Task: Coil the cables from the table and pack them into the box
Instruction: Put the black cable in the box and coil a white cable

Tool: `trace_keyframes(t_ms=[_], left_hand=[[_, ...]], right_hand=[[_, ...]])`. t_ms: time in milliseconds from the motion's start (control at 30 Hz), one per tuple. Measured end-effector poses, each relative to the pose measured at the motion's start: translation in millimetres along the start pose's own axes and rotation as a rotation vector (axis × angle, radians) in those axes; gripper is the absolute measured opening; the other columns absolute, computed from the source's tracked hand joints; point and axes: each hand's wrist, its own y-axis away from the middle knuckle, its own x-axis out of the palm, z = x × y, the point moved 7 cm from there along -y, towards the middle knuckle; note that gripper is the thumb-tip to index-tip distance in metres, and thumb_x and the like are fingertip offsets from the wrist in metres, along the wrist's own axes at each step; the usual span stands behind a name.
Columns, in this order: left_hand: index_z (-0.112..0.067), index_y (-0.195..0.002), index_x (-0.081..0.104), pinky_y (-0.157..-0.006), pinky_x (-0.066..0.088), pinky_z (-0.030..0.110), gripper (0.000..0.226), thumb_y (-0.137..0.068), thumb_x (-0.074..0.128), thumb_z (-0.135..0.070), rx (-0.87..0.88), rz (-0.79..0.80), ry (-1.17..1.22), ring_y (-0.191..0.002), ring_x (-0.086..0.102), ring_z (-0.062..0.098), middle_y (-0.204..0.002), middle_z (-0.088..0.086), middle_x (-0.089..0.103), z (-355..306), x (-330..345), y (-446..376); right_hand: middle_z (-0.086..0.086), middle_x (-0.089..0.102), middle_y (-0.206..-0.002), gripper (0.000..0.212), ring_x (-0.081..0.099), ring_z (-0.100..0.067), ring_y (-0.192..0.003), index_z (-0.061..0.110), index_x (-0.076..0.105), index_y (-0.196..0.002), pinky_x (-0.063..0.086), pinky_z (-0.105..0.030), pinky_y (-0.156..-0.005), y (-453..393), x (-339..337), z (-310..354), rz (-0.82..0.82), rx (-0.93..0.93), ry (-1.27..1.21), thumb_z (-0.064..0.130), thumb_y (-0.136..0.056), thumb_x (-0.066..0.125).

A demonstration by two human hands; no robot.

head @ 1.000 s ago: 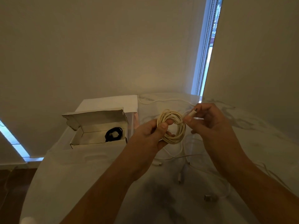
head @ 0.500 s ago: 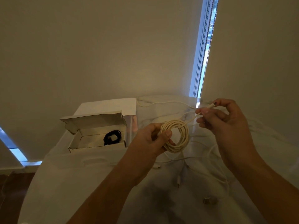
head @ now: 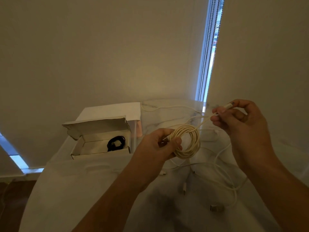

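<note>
Two hands are working above a pale marbled counter (head: pixel 93 195), which is filling the lower half of the head view. At about nine o'clock from the hands, a white cardboard box (head: pixel 78 149) is sitting on the counter with its lid flap standing open, and a coiled black cable (head: pixel 115 143) is lying inside it toward its right end. Several loose white cables (head: pixel 222 166) are sprawling over the counter beneath and at five o'clock from the hands, their connector ends lying apart from one another.

The left hand (head: pixel 156 147) is holding a cream cable coil (head: pixel 188 141) upright in the air above the counter, well apart from the box. Its grip is clamped on the coil's nine o'clock edge, thumb pressing over the front of the loops and the fingers curling behind. From the top of the coil a short free tail is running up toward two o'clock to the right hand (head: pixel 240 118). There the grip is pinched together on the cable's connector end (head: pixel 227 106), thumb and forefinger closing on it while the other fingers are curling loosely beneath. The tail between the two hands is looking nearly taut.
</note>
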Motion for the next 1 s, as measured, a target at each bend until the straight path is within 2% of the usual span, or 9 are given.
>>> trace_keyframes(t_ms=[167, 367, 467, 567, 667, 767, 833, 900, 1000], left_hand=[[-0.013, -0.118, 0.067, -0.087, 0.059, 0.033, 0.023, -0.095, 0.062, -0.017, 0.017, -0.027, -0.002, -0.101, 0.072, 0.017, -0.108, 0.004, 0.075, -0.5, -2.3, 0.1], [-0.009, -0.116, 0.069, -0.091, 0.057, 0.040, 0.026, -0.091, 0.064, -0.014, 0.023, -0.191, 0.209, -0.102, 0.072, 0.025, -0.105, 0.010, 0.075, -1.0, -24.7, -1.7], [-0.008, -0.117, 0.068, -0.090, 0.058, 0.037, 0.027, -0.091, 0.064, -0.014, 0.050, -0.263, 0.282, -0.105, 0.071, 0.025, -0.110, 0.010, 0.075, -4.3, -32.3, -2.2], [-0.006, -0.120, 0.067, -0.091, 0.058, 0.036, 0.028, -0.093, 0.063, -0.010, 0.088, -0.311, 0.356, -0.108, 0.070, 0.026, -0.113, 0.012, 0.074, -7.9, -37.1, -1.9], [-0.005, -0.121, 0.066, -0.091, 0.057, 0.036, 0.029, -0.093, 0.063, -0.009, 0.109, -0.326, 0.377, -0.109, 0.069, 0.028, -0.114, 0.014, 0.073, -10.4, -38.0, -1.0], [-0.005, -0.120, 0.066, -0.090, 0.058, 0.036, 0.028, -0.092, 0.062, -0.008, 0.106, -0.301, 0.410, -0.105, 0.070, 0.026, -0.112, 0.015, 0.073, -12.3, -32.0, 0.1], [-0.003, -0.119, 0.067, -0.086, 0.058, 0.033, 0.028, -0.092, 0.062, -0.008, 0.101, -0.286, 0.454, -0.096, 0.071, 0.023, -0.104, 0.015, 0.073, -12.8, -27.7, 0.4], [-0.001, -0.119, 0.066, -0.084, 0.058, 0.032, 0.029, -0.092, 0.061, -0.008, 0.086, -0.265, 0.493, -0.093, 0.069, 0.023, -0.099, 0.015, 0.071, -11.3, -23.2, 0.3], [-0.002, -0.120, 0.066, -0.086, 0.057, 0.033, 0.028, -0.093, 0.060, -0.009, 0.041, -0.227, 0.538, -0.103, 0.069, 0.028, -0.110, 0.018, 0.071, -7.0, -14.5, 0.5]], right_hand=[[-0.011, 0.074, -0.086, 0.022, 0.071, -0.019, -0.076, 0.009, 0.050, -0.106, 0.055, -0.024, -0.073, -5.6, -6.9, -2.2, -0.020, 0.035, -0.032, 0.004, -0.091, 0.065], [-0.010, 0.071, -0.082, 0.021, 0.072, -0.028, -0.081, 0.014, 0.060, -0.099, 0.057, -0.034, -0.079, -4.7, 3.5, -1.8, 0.156, 0.030, 0.047, 0.001, -0.086, 0.069], [-0.010, 0.071, -0.083, 0.018, 0.072, -0.028, -0.077, 0.013, 0.065, -0.097, 0.059, -0.035, -0.076, -0.9, 13.6, 6.3, 0.295, -0.078, 0.203, 0.001, -0.084, 0.071], [0.001, 0.073, -0.086, 0.018, 0.071, -0.016, -0.078, 0.020, 0.073, -0.099, 0.056, -0.025, -0.076, 7.0, 23.6, 7.1, 0.416, -0.208, 0.446, 0.012, -0.082, 0.075], [0.012, 0.071, -0.091, 0.026, 0.067, -0.007, -0.081, 0.026, 0.074, -0.108, 0.050, -0.014, -0.074, 15.9, 34.6, 6.2, 0.514, -0.449, 0.817, 0.021, -0.084, 0.075], [0.014, 0.068, -0.096, 0.021, 0.062, -0.001, -0.076, 0.028, 0.075, -0.107, 0.045, -0.014, -0.068, 19.4, 40.5, 2.9, 0.511, -0.586, 1.009, 0.023, -0.087, 0.073], [0.013, 0.069, -0.093, 0.016, 0.063, -0.003, -0.077, 0.027, 0.075, -0.101, 0.050, -0.017, -0.068, 17.1, 36.9, -0.4, 0.441, -0.500, 0.937, 0.021, -0.087, 0.072], [0.009, 0.072, -0.084, 0.013, 0.068, -0.007, -0.076, 0.023, 0.075, -0.095, 0.056, -0.022, -0.071, 12.8, 31.1, -11.4, 0.382, -0.262, 0.714, 0.015, -0.087, 0.072], [-0.007, 0.075, -0.088, 0.012, 0.073, -0.021, -0.081, 0.010, 0.075, -0.097, 0.060, -0.030, -0.078, 15.4, 31.9, -31.1, 0.344, 0.092, 0.334, 0.006, -0.087, 0.070]])
